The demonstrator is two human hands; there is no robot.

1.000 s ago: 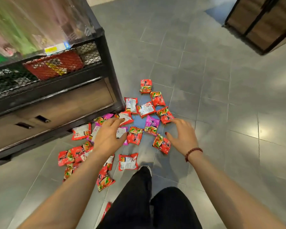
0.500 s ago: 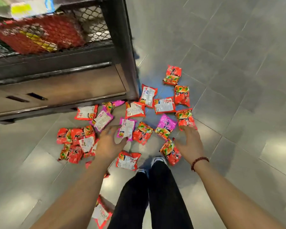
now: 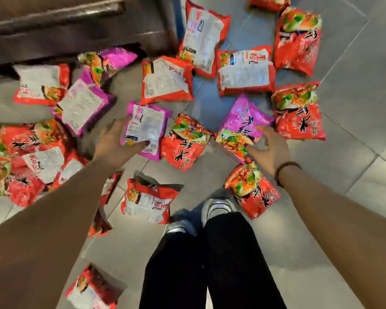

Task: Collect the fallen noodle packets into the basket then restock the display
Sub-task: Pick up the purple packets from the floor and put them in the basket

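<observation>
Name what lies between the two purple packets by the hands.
Head view: one red packet, printed front up, between the left purple packet and right purple packet.

Trousers [image 3: 210, 268]: black, full length. Shoes [image 3: 217, 207]: white with grey panels. Bracelet [image 3: 286, 172]: brown beads, single strand, behind right hand [image 3: 268, 150]. Forearms [image 3: 343, 219]: bare.
</observation>
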